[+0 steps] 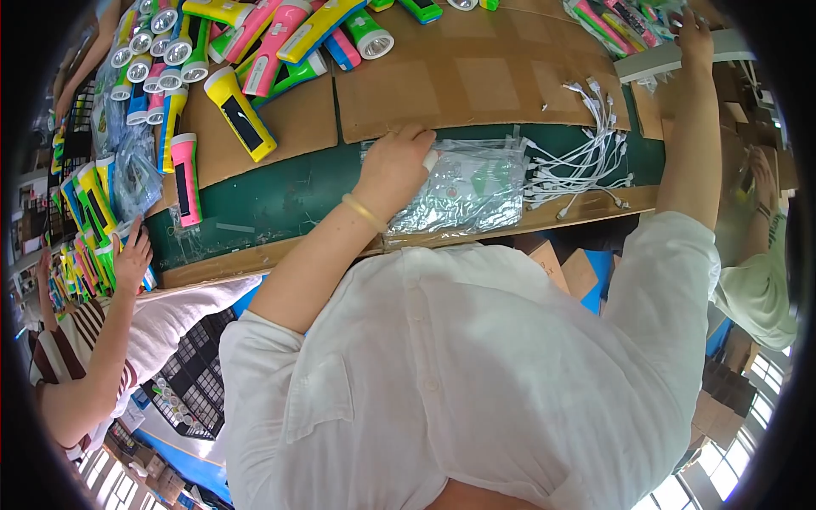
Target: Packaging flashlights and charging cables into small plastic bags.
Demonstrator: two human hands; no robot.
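My left hand (395,166) rests with curled fingers at the left side of a stack of clear plastic bags (476,195) on the green tabletop. A small white thing (431,160) shows at its fingertips, too little of it visible to name. My right arm is stretched far to the right. My right hand (694,41) is beside a curved pale bar (653,63), close to clear bags with pink and yellow-green flashlights (608,24). Its fingers are small and partly lost near the dark rim. A bundle of white charging cables (591,157) lies right of the bag stack.
Many colourful flashlights (280,42) are heaped on cardboard (476,68) at the far left. A pink flashlight (184,178) lies closer, by the table's left. One person's hand (132,255) is at the left edge near more flashlights; another person (761,280) is at the right.
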